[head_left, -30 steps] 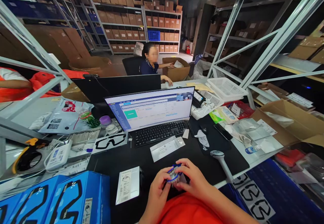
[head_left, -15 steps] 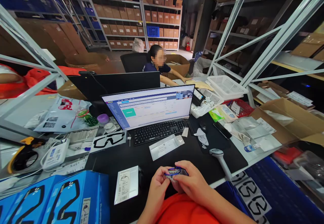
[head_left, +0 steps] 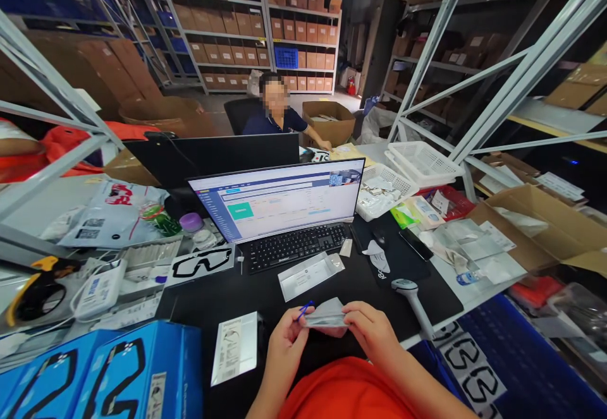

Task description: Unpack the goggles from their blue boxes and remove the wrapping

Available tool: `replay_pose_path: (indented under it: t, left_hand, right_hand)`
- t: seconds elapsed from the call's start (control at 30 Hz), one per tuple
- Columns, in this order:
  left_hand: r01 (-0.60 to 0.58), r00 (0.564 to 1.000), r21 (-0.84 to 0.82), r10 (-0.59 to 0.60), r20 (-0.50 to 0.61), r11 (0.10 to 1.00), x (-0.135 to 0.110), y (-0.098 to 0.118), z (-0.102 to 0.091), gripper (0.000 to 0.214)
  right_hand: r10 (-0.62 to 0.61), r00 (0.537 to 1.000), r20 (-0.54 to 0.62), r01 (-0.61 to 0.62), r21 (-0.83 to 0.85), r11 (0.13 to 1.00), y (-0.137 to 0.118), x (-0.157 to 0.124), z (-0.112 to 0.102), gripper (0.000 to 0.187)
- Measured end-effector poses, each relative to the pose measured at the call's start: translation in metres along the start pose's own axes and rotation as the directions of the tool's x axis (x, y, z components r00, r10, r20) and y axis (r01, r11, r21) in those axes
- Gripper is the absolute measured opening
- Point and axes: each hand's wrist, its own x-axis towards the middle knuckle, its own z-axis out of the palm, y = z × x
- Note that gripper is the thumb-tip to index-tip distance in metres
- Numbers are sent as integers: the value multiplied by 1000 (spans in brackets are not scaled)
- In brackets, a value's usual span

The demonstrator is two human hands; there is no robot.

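Observation:
A light grey soft pouch (head_left: 326,316) with a blue drawstring (head_left: 306,309) is stretched between my two hands, above the front of the black desk mat. My left hand (head_left: 287,332) is closed on its left end, and the blue cord sticks up by the fingertips. The right upper edge is pinched by my right hand (head_left: 368,325), thumb against fingers. Whether anything is inside the pouch I cannot tell. Left of my hands lies a white labelled box (head_left: 236,348). A clear packet with a white label (head_left: 310,275) rests beyond the pouch.
A monitor (head_left: 284,198) and keyboard (head_left: 296,246) stand ahead. Blue boxes (head_left: 142,368) crowd the front left. A barcode scanner (head_left: 412,305) and a phone (head_left: 416,244) lie to the right. Behind the monitors sits a co-worker (head_left: 275,115), near white baskets (head_left: 424,158).
My hands have moved apart, and the bunched pouch is now spread out between them. The co-worker has shifted left and sits more upright; the black box over the basket is gone from there.

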Motion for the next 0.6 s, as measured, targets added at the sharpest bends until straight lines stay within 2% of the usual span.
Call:
replay_pose_path:
  t: [0.07, 0.17, 0.27, 0.33, 0.43, 0.5, 0.6]
  left_hand:
    - [-42, 999, -95, 43, 9, 995, 1, -1, 5, 47]
    - [-128, 989, -88, 133, 58, 988, -2, -8, 15, 110]
    - [-91, 982, -22, 94, 162, 996, -11, -22, 24, 141]
    - [-34, 972, -25, 39, 231, 999, -15, -30, 30, 137]
    - [19, 964, -37, -9, 267, 999, -12, -29, 36, 101]
    - [-17, 981, 2, 17, 193, 1000, -5, -22, 37, 78]
    - [-81, 996, 150, 74, 53, 985, 6, -10, 33, 63]
  right_hand:
    - [8, 999, -38, -7, 26, 1000, -3, -2, 2, 22]
    - [84, 990, -114, -76, 70, 995, -10, -6, 8, 21]
    - [166, 963, -214, -148, 99, 984, -22, -10, 16, 19]
    - [165, 957, -237, -138, 127, 982, -29, -10, 20, 21]
    - [88, 978, -188, -49, 203, 978, -34, -3, 20, 29]
    - [19, 992, -128, 14, 251, 968, -31, 5, 14, 32]
    - [-62, 998, -20, 65, 257, 964, -20, 19, -6, 29]
